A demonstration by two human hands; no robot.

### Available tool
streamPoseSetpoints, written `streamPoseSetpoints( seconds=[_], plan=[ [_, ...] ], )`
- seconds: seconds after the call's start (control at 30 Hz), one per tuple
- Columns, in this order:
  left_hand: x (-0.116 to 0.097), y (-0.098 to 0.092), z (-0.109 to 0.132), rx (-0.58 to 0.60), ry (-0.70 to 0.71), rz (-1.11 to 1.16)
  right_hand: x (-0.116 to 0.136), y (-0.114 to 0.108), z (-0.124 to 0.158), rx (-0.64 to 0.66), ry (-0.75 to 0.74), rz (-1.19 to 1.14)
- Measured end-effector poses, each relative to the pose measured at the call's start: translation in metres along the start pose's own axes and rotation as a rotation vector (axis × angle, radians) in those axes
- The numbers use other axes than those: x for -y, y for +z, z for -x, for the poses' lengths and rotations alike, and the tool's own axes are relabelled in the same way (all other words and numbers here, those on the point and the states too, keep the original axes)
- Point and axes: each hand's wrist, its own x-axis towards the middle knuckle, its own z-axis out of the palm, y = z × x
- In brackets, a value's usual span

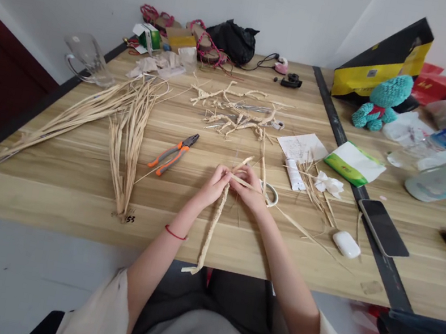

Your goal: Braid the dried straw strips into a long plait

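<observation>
My left hand [214, 184] pinches a stem wrapped in pale raffia [213, 223], near its upper end. The stem's lower end reaches the table's front edge. Close beside it, my right hand [249, 192] is closed on a flat raffia strip [291, 220], which trails off to the right across the table. Both sets of fingertips meet at the stem, so the exact grip is partly hidden. A white ring-shaped handle [272, 195], perhaps of scissors, shows just right of my right hand. Orange-handled pliers [172, 153] lie to the left.
Raffia bundles [132, 128] spread over the left side. Wrapped branch pieces [240, 118] lie farther back. To the right are a white tube [295, 174], a tissue pack [355, 164], a phone [385, 227] and a white case [346, 244]. A glass mug [89, 58] lies back left.
</observation>
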Motion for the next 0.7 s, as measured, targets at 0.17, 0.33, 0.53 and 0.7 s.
streamPoseSetpoints(
  seconds=[0.17, 0.33, 0.53, 0.7],
  plan=[
    [0.004, 0.001, -0.001, -0.056, -0.034, 0.056, 0.001, 0.0, 0.0, -0.013, 0.018, 0.003],
    [0.007, 0.003, -0.002, 0.004, -0.042, 0.118, 0.002, 0.004, 0.001, -0.006, 0.062, -0.081],
    [-0.001, -0.006, -0.009, -0.288, -0.021, 0.23, 0.003, 0.001, -0.002, -0.022, 0.073, -0.115],
    [-0.021, -0.025, -0.01, -0.328, -0.133, 0.572, 0.001, -0.001, -0.003, -0.056, 0.059, -0.106]
  ],
)
